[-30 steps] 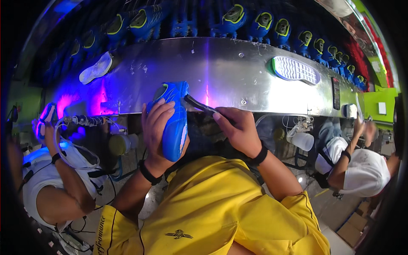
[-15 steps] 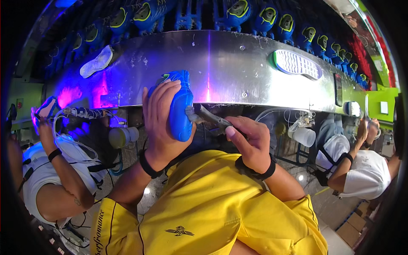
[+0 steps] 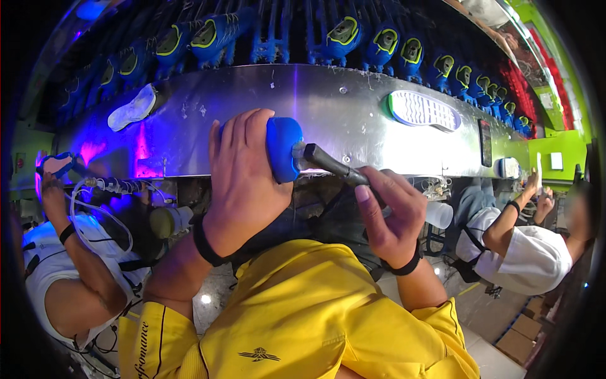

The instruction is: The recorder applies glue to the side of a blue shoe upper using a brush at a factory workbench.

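My left hand (image 3: pixel 243 161) is wrapped around a blue shoe upper (image 3: pixel 282 148) from its left side, just in front of the metal bench edge. The shoe is turned so that a rounded blue end shows, and my fingers hide much of the rest. In the grip of my right hand (image 3: pixel 392 218) is a brush (image 3: pixel 329 165) with a dark handle. Its pale, blurred tip meets the right side of the shoe, where the underside faces. The thumb and fingers of my right hand pinch the handle's lower right end.
On the metal bench (image 3: pixel 233 95) lie a whitish sole (image 3: pixel 132 108) at left, a white patterned sole (image 3: pixel 426 110) and a dark phone-like slab (image 3: pixel 485 142) at right. Several blue shoes (image 3: pixel 344 35) stand on racks behind. Co-workers in white sit left and right; pots (image 3: pixel 169 221) hang below the bench.
The shoe has been turned more end-on in my left hand and raised slightly. My right hand has swung the brush, so more of its handle shows. The whole view has shifted a little.
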